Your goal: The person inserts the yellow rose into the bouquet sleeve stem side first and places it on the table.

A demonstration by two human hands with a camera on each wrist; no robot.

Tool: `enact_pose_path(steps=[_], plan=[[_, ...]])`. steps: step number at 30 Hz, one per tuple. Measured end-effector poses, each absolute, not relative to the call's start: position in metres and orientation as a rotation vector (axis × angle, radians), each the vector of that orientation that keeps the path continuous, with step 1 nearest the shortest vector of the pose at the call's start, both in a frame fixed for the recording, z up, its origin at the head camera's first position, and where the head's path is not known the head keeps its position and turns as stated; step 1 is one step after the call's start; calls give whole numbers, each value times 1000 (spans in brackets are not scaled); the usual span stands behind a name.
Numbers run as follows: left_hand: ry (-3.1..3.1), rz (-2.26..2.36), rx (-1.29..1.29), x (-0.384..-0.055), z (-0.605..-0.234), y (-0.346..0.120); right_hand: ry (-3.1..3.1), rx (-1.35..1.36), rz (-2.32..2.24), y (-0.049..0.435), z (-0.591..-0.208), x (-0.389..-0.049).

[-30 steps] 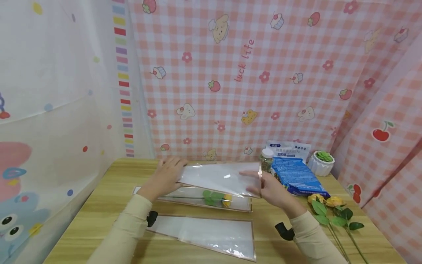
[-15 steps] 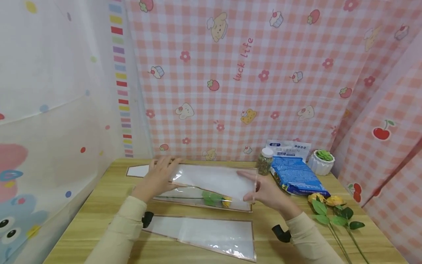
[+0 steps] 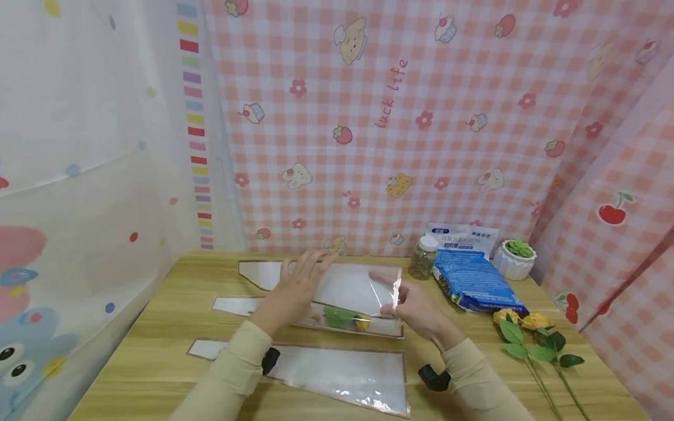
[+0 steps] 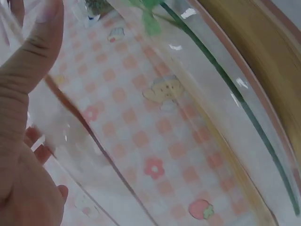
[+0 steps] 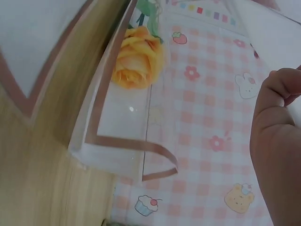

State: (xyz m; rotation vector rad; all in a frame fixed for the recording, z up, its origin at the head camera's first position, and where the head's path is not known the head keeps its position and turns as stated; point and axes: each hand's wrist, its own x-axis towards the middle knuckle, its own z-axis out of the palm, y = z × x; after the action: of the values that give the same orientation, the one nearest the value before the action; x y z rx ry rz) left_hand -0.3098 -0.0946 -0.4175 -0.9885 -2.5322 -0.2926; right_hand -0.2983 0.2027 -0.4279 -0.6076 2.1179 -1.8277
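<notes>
In the head view my right hand pinches the wide end of a clear flower sleeve with a white inside and a rose-gold border. My left hand is over the middle of that sleeve, its fingers spread and extended, thumb apart; the left wrist view shows the thumb straight beside the sleeve's edge. Just in front lies a second sleeve with a yellow rose inside, its green stem running lengthwise. My left hand and forearm hide part of it.
A third sleeve lies flat nearest me. Two yellow roses lie at the right. Behind them are a blue packet, a lidded jar and a potted succulent. A checked curtain hangs behind the table.
The top sleeve has shifted, its narrow end now showing left of my left hand. My left hand has moved right along it, fingers spreading. My right hand has moved slightly left, still pinching the wide end.
</notes>
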Motion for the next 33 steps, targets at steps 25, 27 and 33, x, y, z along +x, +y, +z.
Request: enact_pose_path(steps=[25, 27, 33], plan=[[-2600, -260, -978, -312, -424, -84, 2179, -757, -1763, 228, -429, -295], [-2598, -261, -977, -313, -424, -85, 2248, -731, -1761, 242, -425, -292], [-2605, -269, -975, -314, -427, -90, 2491, -479, -1702, 300, -412, -279]])
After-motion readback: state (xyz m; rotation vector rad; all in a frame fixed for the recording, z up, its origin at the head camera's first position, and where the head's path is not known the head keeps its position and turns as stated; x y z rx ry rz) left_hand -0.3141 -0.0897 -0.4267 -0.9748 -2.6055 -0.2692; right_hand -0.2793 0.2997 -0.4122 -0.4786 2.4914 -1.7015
